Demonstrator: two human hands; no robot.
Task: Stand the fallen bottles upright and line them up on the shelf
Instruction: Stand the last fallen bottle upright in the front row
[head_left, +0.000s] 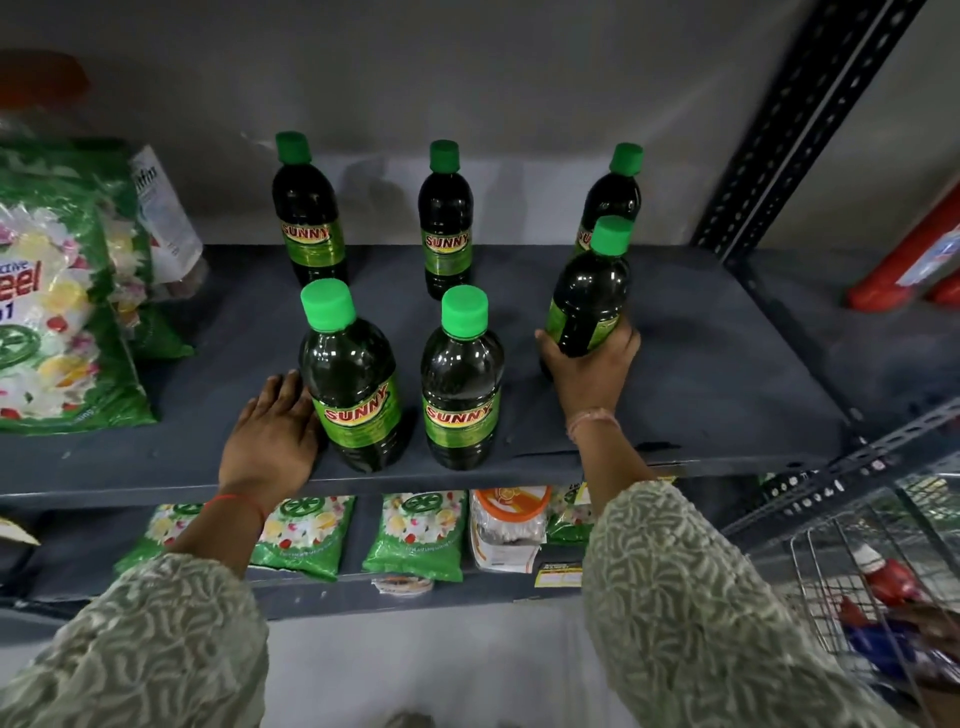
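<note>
Six dark bottles with green caps on the grey shelf (701, 364), all upright or near it. Back row: left (307, 218), middle (445, 223), right (613, 197). Front row: left (353, 384), middle (461, 389). Sixth bottle (589, 296) sits front right, tilted slightly, label turned away; right hand (592, 374) grip wraps its lower body from behind, fingers curled around it. Can't tell if its base touches the shelf. Left hand (272, 436) grip is spread, fingers flat against the front-left bottle's side, palm at the shelf edge. Green detergent bag (57, 301) at shelf's left end.
</note>
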